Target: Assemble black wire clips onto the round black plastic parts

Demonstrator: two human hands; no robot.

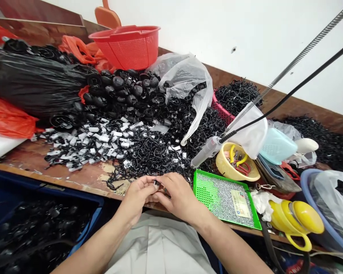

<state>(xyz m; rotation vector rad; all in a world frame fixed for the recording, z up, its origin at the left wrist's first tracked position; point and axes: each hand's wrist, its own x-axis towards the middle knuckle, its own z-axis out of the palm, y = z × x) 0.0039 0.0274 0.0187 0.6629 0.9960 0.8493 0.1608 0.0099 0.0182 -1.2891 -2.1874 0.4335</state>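
My left hand (140, 194) and my right hand (175, 192) meet at the front edge of the table. Between their fingertips is a small dark part (156, 183), mostly covered by the fingers, so its exact kind does not show. Both hands have their fingers closed around it. Just beyond them lies a heap of thin black plastic pieces (151, 152). Small white parts with black bits (103, 137) are piled to the left of that heap. Close to my right hand is a green tray (207, 196) holding many small silvery pieces.
A grey electric screwdriver (207, 150) hangs on a spring and cable. Behind are black rounded housings (131, 89) and a red basket (125, 47). On the right stand a yellow bowl (254, 175) of tools and a yellow mug (288, 219). A blue bin (98, 213) sits lower left.
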